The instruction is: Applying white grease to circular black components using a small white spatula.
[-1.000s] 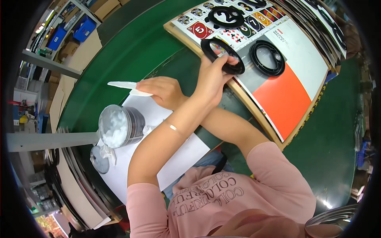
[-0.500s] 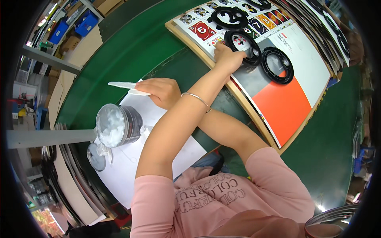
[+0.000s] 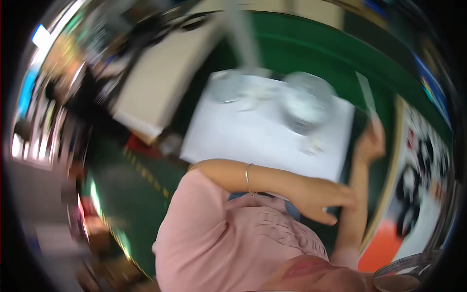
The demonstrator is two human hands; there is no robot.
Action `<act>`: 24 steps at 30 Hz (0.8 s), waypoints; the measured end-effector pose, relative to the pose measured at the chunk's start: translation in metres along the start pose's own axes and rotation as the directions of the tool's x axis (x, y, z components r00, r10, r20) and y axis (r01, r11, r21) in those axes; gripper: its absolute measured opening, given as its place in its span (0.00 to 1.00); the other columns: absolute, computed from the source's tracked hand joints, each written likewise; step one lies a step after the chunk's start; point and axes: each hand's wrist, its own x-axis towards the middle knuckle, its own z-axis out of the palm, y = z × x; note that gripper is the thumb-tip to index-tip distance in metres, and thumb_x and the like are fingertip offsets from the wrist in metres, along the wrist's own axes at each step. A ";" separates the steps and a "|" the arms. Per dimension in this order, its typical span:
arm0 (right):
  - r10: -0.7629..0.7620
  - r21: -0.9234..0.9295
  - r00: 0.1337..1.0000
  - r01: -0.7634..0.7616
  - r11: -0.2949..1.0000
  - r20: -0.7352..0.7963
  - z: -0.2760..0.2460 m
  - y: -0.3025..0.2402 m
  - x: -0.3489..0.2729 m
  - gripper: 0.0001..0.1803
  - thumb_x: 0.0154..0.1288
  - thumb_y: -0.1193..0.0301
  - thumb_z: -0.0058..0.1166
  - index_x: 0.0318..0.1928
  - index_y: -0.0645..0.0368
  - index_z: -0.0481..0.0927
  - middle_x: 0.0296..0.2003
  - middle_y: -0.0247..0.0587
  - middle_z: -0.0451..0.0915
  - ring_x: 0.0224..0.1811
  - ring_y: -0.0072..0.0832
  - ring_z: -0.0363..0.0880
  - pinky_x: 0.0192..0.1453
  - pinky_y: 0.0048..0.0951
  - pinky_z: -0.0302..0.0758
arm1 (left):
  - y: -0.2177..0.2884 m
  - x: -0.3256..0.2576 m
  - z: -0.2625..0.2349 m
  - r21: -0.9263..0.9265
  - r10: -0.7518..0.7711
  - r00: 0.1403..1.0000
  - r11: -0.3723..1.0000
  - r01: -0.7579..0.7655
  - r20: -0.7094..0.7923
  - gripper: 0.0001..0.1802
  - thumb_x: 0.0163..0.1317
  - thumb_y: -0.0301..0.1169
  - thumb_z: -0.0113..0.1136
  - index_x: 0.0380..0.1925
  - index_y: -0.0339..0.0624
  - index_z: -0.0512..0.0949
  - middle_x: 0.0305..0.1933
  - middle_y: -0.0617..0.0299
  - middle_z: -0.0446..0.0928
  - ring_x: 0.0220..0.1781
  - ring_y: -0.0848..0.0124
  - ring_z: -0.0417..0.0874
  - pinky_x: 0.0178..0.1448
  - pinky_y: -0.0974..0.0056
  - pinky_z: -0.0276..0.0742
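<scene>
My right hand (image 3: 371,141) is closed on a thin white flat piece (image 3: 366,92) that points up and away; its exact kind is blurred. My left hand (image 3: 326,199), below a silver bracelet (image 3: 248,179), reaches across my right forearm with fingers and thumb apart and nothing in it. A clear round tub (image 3: 307,100) of white fluffy stuff stands on a white sheet (image 3: 233,134). To its left on the sheet are a round greyish lid (image 3: 227,87) and a crumpled white wad (image 3: 258,92). Another small white scrap (image 3: 311,145) lies in front of the tub.
At the right lies a wood-edged board (image 3: 389,180) with printed card pictures and an orange area; several black rings (image 3: 408,182) rest on it. The green table (image 3: 301,44) extends behind the tub. A grey post (image 3: 241,34) rises beyond the sheet. Pale flat panels (image 3: 160,73) stand left.
The view has swung left, blurring everything. My left hand has come off the black ring and back over my right forearm. My right hand keeps the white piece.
</scene>
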 end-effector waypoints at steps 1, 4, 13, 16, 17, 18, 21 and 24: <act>0.011 0.179 0.997 0.003 0.984 -0.076 0.007 0.005 -0.004 0.11 0.60 0.72 0.46 0.40 0.64 0.77 0.36 0.42 0.78 0.39 0.26 0.75 0.46 0.25 0.70 | 0.008 -0.026 -0.012 0.032 -0.005 0.999 0.999 0.004 0.039 0.22 0.49 0.31 0.53 0.45 0.36 0.65 0.43 0.50 0.69 0.47 0.56 0.70 0.49 0.59 0.65; -0.037 0.192 0.991 0.062 0.979 -0.132 0.010 0.029 -0.014 0.11 0.60 0.76 0.46 0.41 0.68 0.75 0.39 0.45 0.77 0.39 0.27 0.75 0.46 0.25 0.71 | 0.054 -0.100 -0.051 0.086 -0.224 0.972 0.970 0.229 -0.069 0.21 0.51 0.30 0.52 0.46 0.37 0.65 0.41 0.52 0.71 0.44 0.58 0.72 0.47 0.59 0.66; 0.014 0.107 1.000 -0.011 0.994 -0.028 0.023 0.035 -0.017 0.11 0.61 0.76 0.45 0.41 0.70 0.74 0.39 0.48 0.76 0.41 0.31 0.75 0.47 0.27 0.72 | 0.109 -0.255 -0.194 0.339 -0.249 0.428 0.330 0.881 -0.869 0.17 0.53 0.33 0.50 0.43 0.38 0.70 0.32 0.55 0.77 0.37 0.63 0.77 0.42 0.63 0.71; -0.047 0.004 0.999 0.047 0.999 -0.016 0.018 0.070 -0.018 0.12 0.62 0.75 0.43 0.43 0.68 0.74 0.42 0.46 0.76 0.44 0.32 0.75 0.49 0.27 0.71 | 0.104 -0.308 -0.261 0.111 -0.114 0.101 -0.083 0.990 -0.988 0.18 0.53 0.37 0.48 0.39 0.37 0.73 0.32 0.53 0.77 0.36 0.62 0.78 0.41 0.61 0.72; -0.046 -0.003 0.999 0.046 0.999 -0.024 0.018 0.078 -0.019 0.12 0.62 0.75 0.43 0.43 0.68 0.74 0.42 0.46 0.76 0.44 0.32 0.75 0.49 0.27 0.71 | 0.108 -0.316 -0.288 0.004 -0.159 -0.021 -0.156 0.988 -0.987 0.17 0.53 0.38 0.48 0.37 0.37 0.74 0.32 0.53 0.77 0.36 0.61 0.78 0.41 0.60 0.73; -0.036 -0.021 0.999 0.035 0.999 -0.025 0.017 0.079 -0.019 0.12 0.62 0.75 0.43 0.44 0.68 0.73 0.41 0.47 0.75 0.44 0.32 0.74 0.50 0.27 0.71 | 0.110 -0.322 -0.311 -0.098 -0.194 -0.146 -0.235 0.967 -0.970 0.17 0.53 0.39 0.48 0.35 0.37 0.76 0.33 0.52 0.77 0.37 0.60 0.78 0.42 0.60 0.73; -0.111 0.197 0.989 0.129 0.972 -0.098 0.034 0.042 -0.003 0.20 0.57 0.65 0.53 0.42 0.72 0.72 0.35 0.53 0.76 0.37 0.36 0.76 0.42 0.32 0.74 | 0.093 -0.352 -0.371 -0.202 -0.077 -0.246 -0.365 0.909 -0.966 0.17 0.53 0.40 0.48 0.30 0.38 0.78 0.35 0.51 0.77 0.38 0.57 0.78 0.42 0.59 0.74; -0.368 0.716 0.912 0.378 0.587 -0.180 0.038 0.078 0.003 0.21 0.57 0.65 0.52 0.45 0.70 0.71 0.40 0.52 0.75 0.42 0.39 0.75 0.47 0.37 0.72 | 0.067 -0.354 -0.403 -0.195 -0.013 -0.217 -0.394 0.898 -0.976 0.14 0.53 0.36 0.49 0.31 0.40 0.79 0.36 0.52 0.77 0.40 0.57 0.78 0.42 0.60 0.74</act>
